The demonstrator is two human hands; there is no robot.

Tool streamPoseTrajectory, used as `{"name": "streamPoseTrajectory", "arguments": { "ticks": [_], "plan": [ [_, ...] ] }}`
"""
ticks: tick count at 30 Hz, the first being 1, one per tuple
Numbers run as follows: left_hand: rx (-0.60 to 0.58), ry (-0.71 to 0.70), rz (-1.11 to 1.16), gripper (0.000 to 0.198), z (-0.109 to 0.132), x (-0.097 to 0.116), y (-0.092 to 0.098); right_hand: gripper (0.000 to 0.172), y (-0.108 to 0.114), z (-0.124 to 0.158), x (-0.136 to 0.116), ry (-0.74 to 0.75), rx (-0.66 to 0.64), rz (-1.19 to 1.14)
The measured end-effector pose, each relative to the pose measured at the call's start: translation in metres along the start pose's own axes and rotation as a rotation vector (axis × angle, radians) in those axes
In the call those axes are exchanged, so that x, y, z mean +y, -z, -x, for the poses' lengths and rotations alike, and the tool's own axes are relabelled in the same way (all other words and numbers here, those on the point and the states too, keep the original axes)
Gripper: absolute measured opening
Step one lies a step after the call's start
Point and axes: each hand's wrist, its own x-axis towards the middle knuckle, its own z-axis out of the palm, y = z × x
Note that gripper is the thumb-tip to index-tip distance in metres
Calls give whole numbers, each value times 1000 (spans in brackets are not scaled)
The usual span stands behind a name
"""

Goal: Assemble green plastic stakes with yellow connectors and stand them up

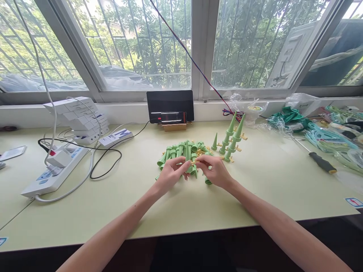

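Between the fingers of my left hand (171,174) a green plastic spike (187,152) is held point up. My right hand (216,172) pinches a small yellow valve (194,162) against the spike's side; whether it is seated there I cannot tell. Behind both hands lies a heap of loose green spikes (171,152) with yellow valves (202,152) among them. To the right stand stacked green spikes (235,138) with yellow valves sticking out sideways, and one single spike (214,142) beside them. My right hand partly covers another green piece (208,181).
A power strip (56,173) with cables lies on the left, before stacked white boxes (81,117). A tablet (170,100) and phone (173,117) lean at the window. On the right are a screwdriver (321,162) and plastic-wrapped items (326,138).
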Motion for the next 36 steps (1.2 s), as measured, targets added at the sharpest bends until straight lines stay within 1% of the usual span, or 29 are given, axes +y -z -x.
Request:
{"name": "streamPoseTrajectory", "arguments": {
  "ticks": [7, 11, 16, 20, 27, 36],
  "plan": [
    [37, -51, -79, 30, 1, -2, -2, 19, 2, 1, 0, 0, -41, -25],
    [30, -72, -81, 29, 1, -2, -3, 19, 2, 1, 1, 1, -56, -12],
    [-11, -79, -60, 28, 0, -9, -2, 23, 2, 1, 2, -4, -81, -7],
    [-13, -69, -38, 27, -1, -10, -2, 23, 2, 1, 2, -20, -92, -12],
    [11, -48, -18, 30, 0, -1, -5, 27, 2, 0, 3, -38, -111, -20],
    [-3, -32, 24, 34, -1, -3, -5, 30, 1, -1, 4, -34, -138, -10]
  ]
}}
